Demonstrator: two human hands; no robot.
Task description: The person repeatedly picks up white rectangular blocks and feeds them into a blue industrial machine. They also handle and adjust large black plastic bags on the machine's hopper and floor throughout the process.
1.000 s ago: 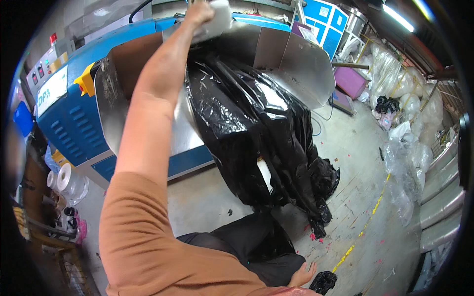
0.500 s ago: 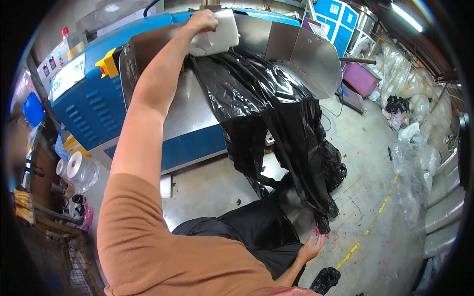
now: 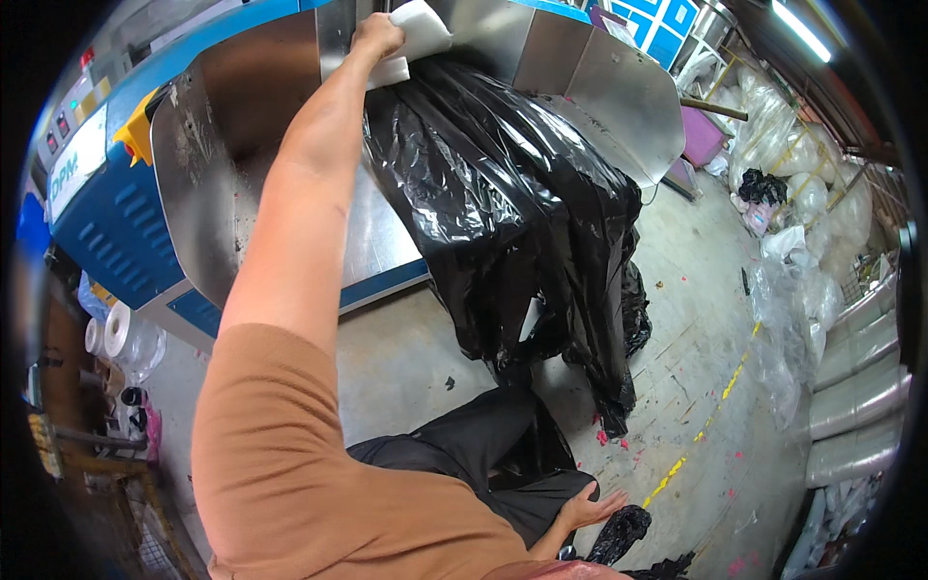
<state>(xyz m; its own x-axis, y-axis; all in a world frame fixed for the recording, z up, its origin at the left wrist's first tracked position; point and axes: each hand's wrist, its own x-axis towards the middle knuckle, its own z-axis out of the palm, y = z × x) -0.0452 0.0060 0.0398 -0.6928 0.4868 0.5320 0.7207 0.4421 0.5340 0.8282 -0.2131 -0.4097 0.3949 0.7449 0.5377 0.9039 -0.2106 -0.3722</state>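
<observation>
A white block [image 3: 423, 29] tilts beside glossy, creased black plastic [image 3: 498, 179] draped over a metal tray [image 3: 382, 237].

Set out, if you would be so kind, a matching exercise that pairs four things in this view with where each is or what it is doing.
Column one
1. Left hand
2. Right hand
3. Black plastic sheeting
4. Yellow line

Column two
A. Hanging over the front of the metal tray
B. Running along the grey floor
C. Open, beside a small crumpled black bundle
D. Gripping a white object

Right pairs: 1-D, 2-C, 3-A, 4-B.
</observation>
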